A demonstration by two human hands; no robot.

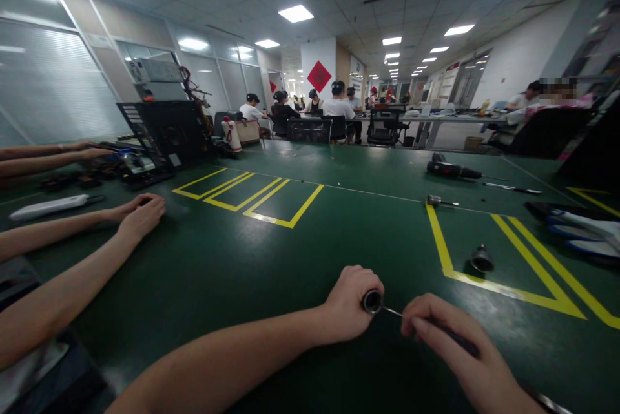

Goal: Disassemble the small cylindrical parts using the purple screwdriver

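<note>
My left hand (349, 305) is closed around a dark cylindrical metal part (372, 301), whose round open end faces me. In my right hand (448, 333) is a screwdriver (393, 312) with a thin metal shaft and a dark handle. Its shaft points left and meets the rim of the cylindrical part; I cannot make out exactly where the tip sits. Both hands are just above the near side of the green table. Beyond my right hand, a bell-shaped metal piece (482, 259) stands within a yellow taped outline (508, 292).
A small metal part with a shaft (438, 201), a power drill (453, 170) and a pen (512, 188) lie farther back right. At left, a co-worker's hands (143, 215) rest near a white tool (51, 206) and a black open-frame machine (167, 133).
</note>
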